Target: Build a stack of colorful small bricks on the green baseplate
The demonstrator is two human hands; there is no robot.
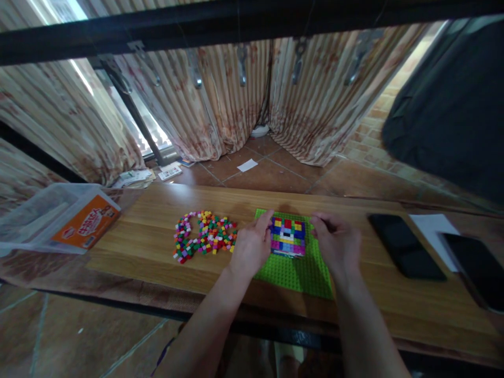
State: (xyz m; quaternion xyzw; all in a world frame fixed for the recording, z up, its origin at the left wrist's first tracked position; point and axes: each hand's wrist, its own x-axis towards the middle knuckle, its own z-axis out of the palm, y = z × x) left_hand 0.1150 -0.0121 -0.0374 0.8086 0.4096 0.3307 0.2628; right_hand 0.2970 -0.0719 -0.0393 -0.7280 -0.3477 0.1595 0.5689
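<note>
A small structure of multicoloured toy building bricks point(288, 236) stands on a green studded baseplate point(311, 275) in front of me. My left hand point(252, 242) is at the structure's left side, fingers stretched forward along it and seemingly touching it. Over the baseplate's right edge, my right hand point(339, 242) is closed with thumb and fingertips together, apart from the structure. Whatever it may pinch is hidden or too small to make out. Left of my left hand lies a spread of loose small bricks point(208, 236) in many colours.
All this rests on a wooden board point(157, 210). A clear plastic box point(43, 210) with an orange label stands at the left. On the right lie a black phone point(405, 245), a white paper point(431, 231) and another dark phone point(474, 268). A dark rail point(236, 23) crosses above.
</note>
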